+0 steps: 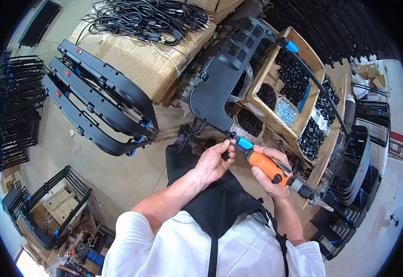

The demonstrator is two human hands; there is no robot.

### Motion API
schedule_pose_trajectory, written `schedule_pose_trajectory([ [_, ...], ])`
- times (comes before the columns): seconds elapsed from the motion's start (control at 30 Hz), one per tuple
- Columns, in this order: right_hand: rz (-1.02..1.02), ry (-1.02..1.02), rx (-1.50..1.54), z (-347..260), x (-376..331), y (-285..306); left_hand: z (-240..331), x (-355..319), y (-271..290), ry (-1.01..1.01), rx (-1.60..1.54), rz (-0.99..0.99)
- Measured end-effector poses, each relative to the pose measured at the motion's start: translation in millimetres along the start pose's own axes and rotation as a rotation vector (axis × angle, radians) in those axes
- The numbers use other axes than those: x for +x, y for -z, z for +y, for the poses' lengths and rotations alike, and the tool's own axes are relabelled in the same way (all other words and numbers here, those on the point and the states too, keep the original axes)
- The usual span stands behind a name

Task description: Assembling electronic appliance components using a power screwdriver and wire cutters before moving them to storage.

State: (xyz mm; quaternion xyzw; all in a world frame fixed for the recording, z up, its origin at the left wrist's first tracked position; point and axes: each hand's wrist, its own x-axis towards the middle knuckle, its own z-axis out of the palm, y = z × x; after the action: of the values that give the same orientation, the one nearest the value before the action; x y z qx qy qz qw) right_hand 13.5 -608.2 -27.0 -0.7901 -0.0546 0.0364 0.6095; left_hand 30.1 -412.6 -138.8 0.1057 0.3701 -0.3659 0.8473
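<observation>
My right hand (pixel 273 177) is wrapped round an orange power screwdriver (pixel 268 167), its front end pointing up and left at a blue sleeve (pixel 244 143) by the near corner of a black plastic housing (pixel 217 85). At that corner the thumb and forefinger of my left hand (pixel 214 162) are pinched together. Small dark pieces show in its curled fingers, too small to name. Vent slots mark the housing's far end, and a thin black tube (pixel 319 87) with another blue sleeve (pixel 292 46) runs along its right.
A wooden compartment box (pixel 257 94) of black parts and silver screws (pixel 285 112) stands right of the housing. Black power cords (pixel 150 18) lie on a cardboard box (pixel 132 60). Several black housings (pixel 95 97) stand at left; racks of black frames (pixel 16 106) line the sides.
</observation>
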Motion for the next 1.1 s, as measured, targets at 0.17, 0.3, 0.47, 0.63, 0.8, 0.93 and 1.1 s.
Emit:
schedule_pose_trajectory([
  [0.17, -0.036, 0.020, -0.033, -3.7, 3.9, -5.7, 0.7, -3.2, -3.8, -0.005, -0.030, -0.025],
  [0.3, -0.033, 0.007, -0.123, -7.0, 17.2, -11.3, -2.1, -5.7, -5.4, -0.117, 0.128, 0.001],
  [0.47, 0.015, -0.067, -0.149, -7.9, 30.1, -25.1, 1.5, -15.1, 6.9, -0.168, 0.348, -0.037],
  [0.63, -0.088, -0.165, -0.236, -16.6, 47.9, -35.4, 9.7, -9.4, 25.9, -0.194, 0.609, -0.102],
  [0.8, -0.184, -0.091, -0.304, -7.0, 61.9, -39.6, 13.7, -15.1, 24.7, -0.213, 0.490, -0.129],
  [0.93, -0.212, -0.261, -0.342, -22.9, 74.2, -43.9, 20.5, -17.3, 30.0, -0.226, 0.469, -0.135],
  [1.1, -0.132, -0.086, -0.324, -26.3, 60.9, -36.4, 30.2, -19.1, 32.1, -0.157, 0.457, -0.095],
])
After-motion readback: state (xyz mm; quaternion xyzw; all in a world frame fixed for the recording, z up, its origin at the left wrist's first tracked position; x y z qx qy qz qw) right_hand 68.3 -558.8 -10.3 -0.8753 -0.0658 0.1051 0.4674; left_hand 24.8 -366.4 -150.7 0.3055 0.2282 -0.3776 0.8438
